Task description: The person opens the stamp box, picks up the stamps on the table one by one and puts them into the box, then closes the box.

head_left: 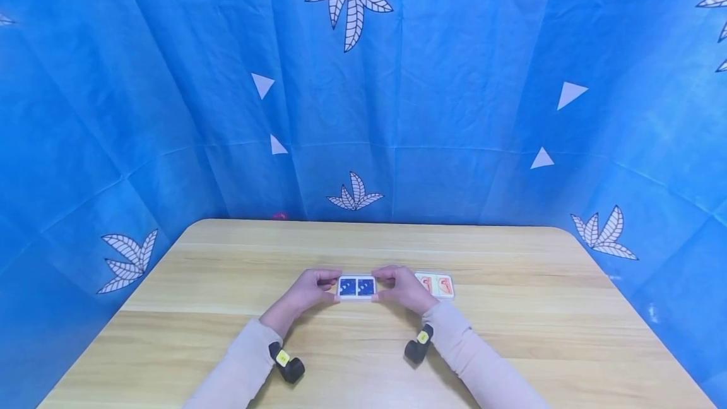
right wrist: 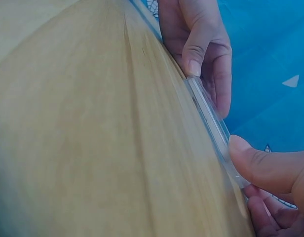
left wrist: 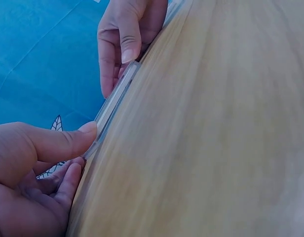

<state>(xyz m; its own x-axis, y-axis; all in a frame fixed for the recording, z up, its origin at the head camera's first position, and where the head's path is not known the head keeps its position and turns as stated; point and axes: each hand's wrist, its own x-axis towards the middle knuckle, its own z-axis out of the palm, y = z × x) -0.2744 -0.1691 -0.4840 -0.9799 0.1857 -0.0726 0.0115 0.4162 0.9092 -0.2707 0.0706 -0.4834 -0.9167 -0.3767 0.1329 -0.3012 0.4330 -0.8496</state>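
Note:
A flat clear plastic case (head_left: 357, 286), showing two dark blue pictures side by side, lies at or just above the tabletop between both hands. My left hand (head_left: 312, 290) grips its left end, thumb on the near side and fingers toward the far side. At its right end my right hand (head_left: 404, 288) holds it the same way. In the left wrist view, the case's edge (left wrist: 112, 106) appears as clear plastic with a whitish layer inside. The right wrist view shows the left thumb and right thumb both touching that edge (right wrist: 211, 121).
A second flat case (head_left: 445, 285) with orange-red pictures lies right of the right hand, partly hidden by it. Both are on a light wood table (head_left: 363, 358). A blue patterned curtain (head_left: 443, 106) hangs behind and at both sides.

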